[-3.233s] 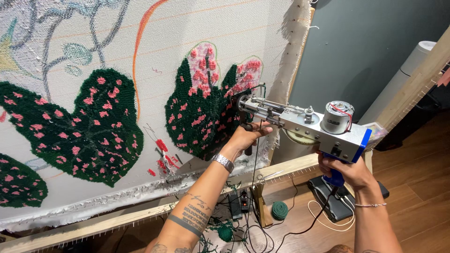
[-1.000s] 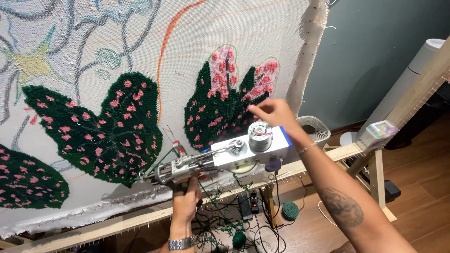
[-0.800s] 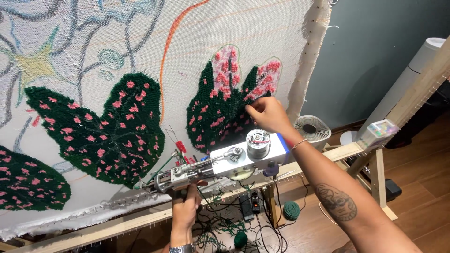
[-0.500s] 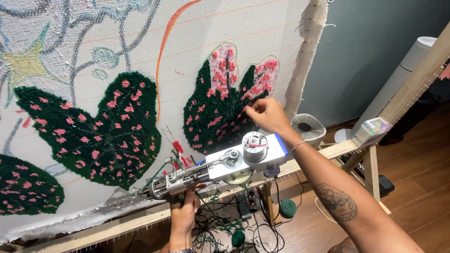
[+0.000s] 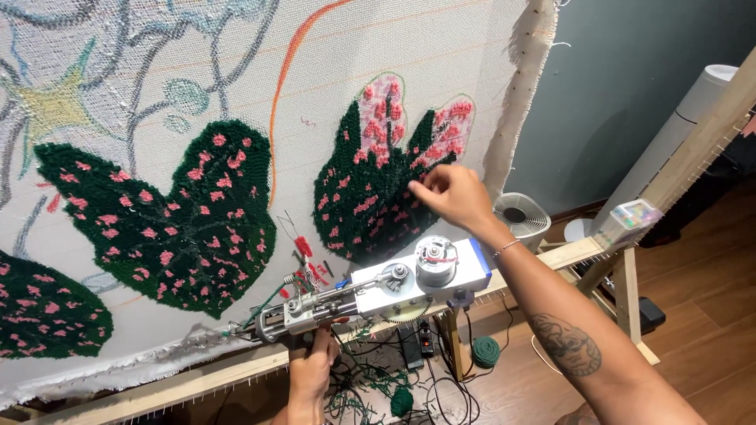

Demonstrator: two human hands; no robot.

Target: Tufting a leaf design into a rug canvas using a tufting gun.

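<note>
A round white fan (image 5: 520, 216) stands on the wooden floor (image 5: 693, 330) beside 2 green yarn balls (image 5: 486, 351).

Taking the tufting gun (image 5: 378, 291) as the landmark: above it the stretched cloth (image 5: 425, 86) is an unbroken wall, so hands can only slide along its face. Right of the gun lies open air toward the small white fan (image 5: 520, 216). Directly beneath, the wooden frame rail (image 5: 197, 378) bars the way, and below that tangled cables and yarn (image 5: 394, 386) clutter the floor.

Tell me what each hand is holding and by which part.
The left hand grips the silver-and-white tufting gun by its underside handle. The right hand holds nothing, fingertips at the dark green tufted leaf.
</note>
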